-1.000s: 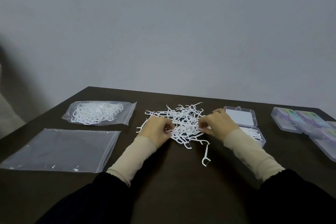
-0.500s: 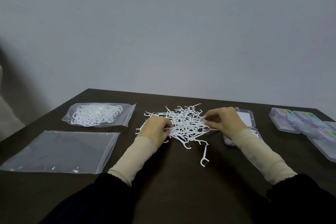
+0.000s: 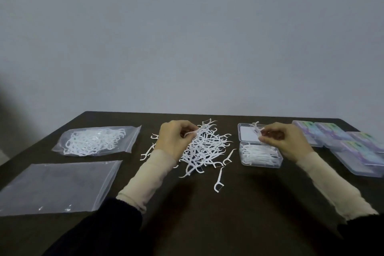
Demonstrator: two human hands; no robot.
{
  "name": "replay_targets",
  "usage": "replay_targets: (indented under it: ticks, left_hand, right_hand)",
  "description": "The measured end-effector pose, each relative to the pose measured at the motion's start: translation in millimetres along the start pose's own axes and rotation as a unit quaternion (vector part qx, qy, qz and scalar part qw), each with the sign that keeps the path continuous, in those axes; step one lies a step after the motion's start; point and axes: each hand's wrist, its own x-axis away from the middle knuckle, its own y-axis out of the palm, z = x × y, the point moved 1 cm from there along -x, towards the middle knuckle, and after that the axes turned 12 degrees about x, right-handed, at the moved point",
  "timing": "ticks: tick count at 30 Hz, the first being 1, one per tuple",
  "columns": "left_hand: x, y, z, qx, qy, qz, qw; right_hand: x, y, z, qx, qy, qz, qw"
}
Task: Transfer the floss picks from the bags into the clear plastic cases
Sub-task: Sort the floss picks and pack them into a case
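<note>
A second ago both hands were buried in the loose pile of floss picks [image 3: 204, 147] at the middle of the surface [image 3: 228, 214]; since then the right hand [image 3: 287, 141] has swung away to the open clear case [image 3: 260, 155] just right of the pile and now hovers over it, fingers pinched on a floss pick [image 3: 257, 130] whose forked head sticks up in front of the raised lid. The left hand [image 3: 175, 141] has stayed at the near-left edge of the pile, its thumb and fingers closed on another pick at the top of the heap. The case's tray already holds a layer of picks, so this looks like one more drop in a steady pick-and-place rhythm, with the left hand readying the next. Much remains, judging by the pile, the stray pick [image 3: 219, 181] lying apart toward the person, and the full bag [image 3: 95, 141] at far left; the empty bag [image 3: 56, 187] lies flat in front of it. The closed cases [image 3: 340, 141] are grouped at far right.
</note>
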Motion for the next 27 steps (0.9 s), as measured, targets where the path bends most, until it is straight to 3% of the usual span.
replay_targets:
  ticks: [8,12,21,27]
  left_hand:
    - [-14.4,41.2,22.6,0.075,0.005,-0.018,0.997]
    - [-22.9,69.2,29.5,0.079,0.008,-0.049,0.996]
    - [-21.9,127.5,35.6,-0.014,0.038,-0.14,0.989]
    - [-7.6,139.7,29.5,-0.082,0.086,-0.157,0.98]
  right_hand:
    - [1.2,10.7,21.1,0.041,-0.013,-0.071,0.997]
    - [-1.1,6.1,26.1,0.037,-0.022,-0.064,0.997]
    - [-2.9,-5.4,44.0,0.015,0.022,-0.033,0.999]
    - [-3.7,-6.9,47.5,0.014,0.024,-0.042,0.999]
